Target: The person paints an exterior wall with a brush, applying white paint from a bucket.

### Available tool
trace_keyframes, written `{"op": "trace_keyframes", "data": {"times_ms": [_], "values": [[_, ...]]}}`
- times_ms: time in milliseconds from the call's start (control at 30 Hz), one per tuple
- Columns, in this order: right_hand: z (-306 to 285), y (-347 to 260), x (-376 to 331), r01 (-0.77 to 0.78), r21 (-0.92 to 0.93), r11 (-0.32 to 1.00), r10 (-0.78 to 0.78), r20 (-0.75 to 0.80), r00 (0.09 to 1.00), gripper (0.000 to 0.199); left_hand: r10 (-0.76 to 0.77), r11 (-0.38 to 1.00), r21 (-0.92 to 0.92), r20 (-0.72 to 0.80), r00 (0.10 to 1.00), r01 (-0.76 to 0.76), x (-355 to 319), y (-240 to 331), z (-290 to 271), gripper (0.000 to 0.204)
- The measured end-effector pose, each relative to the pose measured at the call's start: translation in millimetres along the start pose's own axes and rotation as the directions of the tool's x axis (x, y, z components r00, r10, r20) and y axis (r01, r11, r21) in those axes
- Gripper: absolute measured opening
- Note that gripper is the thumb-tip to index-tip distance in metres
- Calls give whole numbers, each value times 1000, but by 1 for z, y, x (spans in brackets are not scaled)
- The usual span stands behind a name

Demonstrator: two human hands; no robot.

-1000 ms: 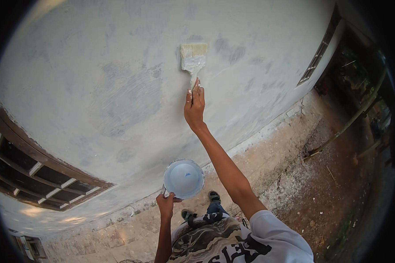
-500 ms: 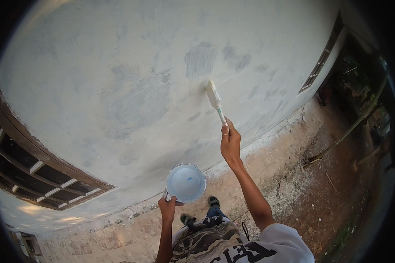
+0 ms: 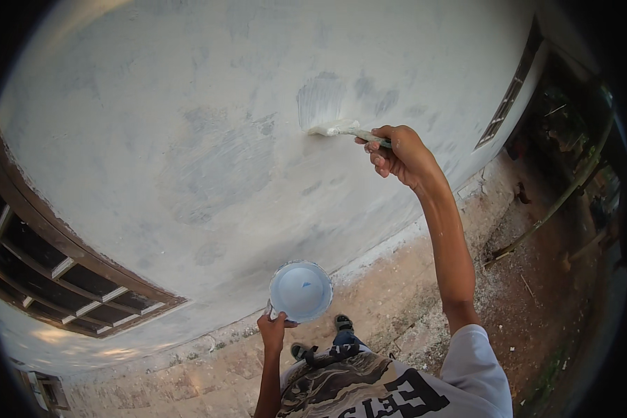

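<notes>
Right hand (image 3: pixel 400 153): raised on an outstretched arm at upper right, fingers (image 3: pixel 380 159) clenched around the handle of a brush (image 3: pixel 341 129). The handle runs roughly level, leftward from the fist.

Brush: flat, pale bristles coated in white, pressed against the wall (image 3: pixel 153 104). The bristle end lies just below a grey, freshly wet patch (image 3: pixel 320 101) with vertical streaks.

Left hand (image 3: pixel 274 330): low in the scene, near the body, fingers closed on the lower edge of a bowl (image 3: pixel 301 290). The forearm rises from the bottom edge.

Bowl: round, light blue-white, holding white paint, held level, well below and left of the brush, apart from the wall.

Wall: large, pale, unevenly coated, with darker grey patches at centre and upper right. It fills most of the view and bends with the lens.

Window (image 3: pixel 56 272): dark wooden frame with crossbars and dark panes, set in the wall at lower left.

Second window (image 3: pixel 512 94): narrow, dark, at far right of the wall.

Ground (image 3: pixel 522 292): bare reddish earth and pale paving at the wall's foot, scattered with white flecks and debris.

Pole (image 3: pixel 557 202): long, thin, lying slantwise on the ground at right.

Shirt (image 3: pixel 397 390): white sleeves, dark printed front, at the bottom edge.

Shoes (image 3: pixel 342 322): dark, seen on the paving just below the bowl.
</notes>
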State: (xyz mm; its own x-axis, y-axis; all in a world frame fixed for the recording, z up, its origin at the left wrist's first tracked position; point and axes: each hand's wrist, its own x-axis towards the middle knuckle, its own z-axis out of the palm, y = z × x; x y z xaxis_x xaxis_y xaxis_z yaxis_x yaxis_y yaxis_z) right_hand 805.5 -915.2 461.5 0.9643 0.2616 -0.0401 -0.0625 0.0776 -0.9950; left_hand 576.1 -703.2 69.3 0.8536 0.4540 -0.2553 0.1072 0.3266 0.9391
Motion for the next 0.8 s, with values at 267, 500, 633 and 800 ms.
{"op": "trace_keyframes", "data": {"times_ms": [267, 500, 633, 800], "values": [[9, 1, -45, 260, -17, 966, -260, -79, 962, 31, -29, 1000, -13, -54, 998, 29, -5, 1, -1, 28], [26, 39, -17, 381, 45, 923, -377, -74, 923, 33, 7, 999, 39, -120, 993, -2, -7, 1, 8, 24], [21, 51, 8, 431, 67, 900, -430, -42, 902, 36, 44, 999, -23, -166, 985, -48, -4, 4, 26, 25], [9, 75, 51, 540, 76, 838, -541, -16, 841, 32, 64, 996, -49, -228, 971, -77, 1, -4, 55, 24]]}}
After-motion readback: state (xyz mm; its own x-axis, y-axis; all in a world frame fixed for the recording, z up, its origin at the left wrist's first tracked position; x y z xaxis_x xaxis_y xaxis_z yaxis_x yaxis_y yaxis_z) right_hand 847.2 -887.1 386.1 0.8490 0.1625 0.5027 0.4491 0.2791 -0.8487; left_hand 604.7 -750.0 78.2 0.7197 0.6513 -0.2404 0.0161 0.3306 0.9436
